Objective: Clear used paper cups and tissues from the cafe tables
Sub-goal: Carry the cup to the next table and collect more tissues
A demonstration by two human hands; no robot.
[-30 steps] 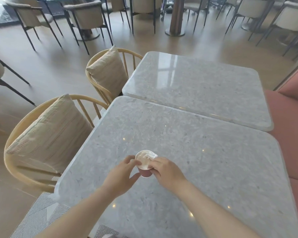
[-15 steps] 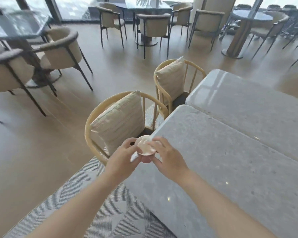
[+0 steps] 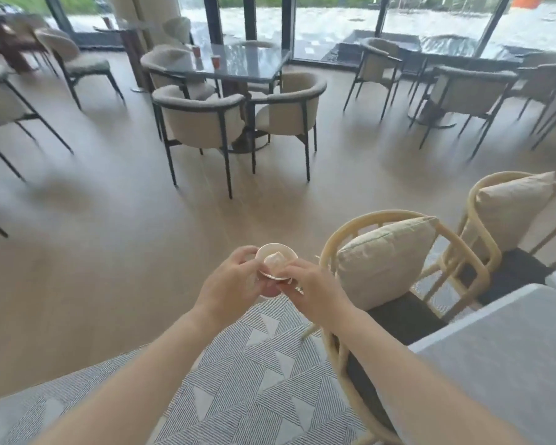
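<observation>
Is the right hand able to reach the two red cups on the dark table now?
Probably not. The red cups stand on the dark table far across the open floor, beyond the grey chairs, and the right hand already pinches the paper cup.

Matt paper cup [image 3: 275,261], polished stone table [image 3: 507,358], woven rug [image 3: 254,374], rattan chair [image 3: 398,252].

The paper cup [image 3: 276,261], with a tissue [image 3: 274,260] in it, sits in the near middle, held between the left hand [image 3: 235,281] and the right hand [image 3: 315,290] above the far edge of the rug [image 3: 238,364]. To its right stand a near chair [image 3: 331,252] and, further right, a second chair [image 3: 477,191], each with a cushion on it, and the near table [image 3: 511,364] fills the near right corner. Across the floor, a far table [image 3: 247,64] ringed by chairs carries a far cup [image 3: 196,52] and another cup [image 3: 215,62] on its left part.
</observation>
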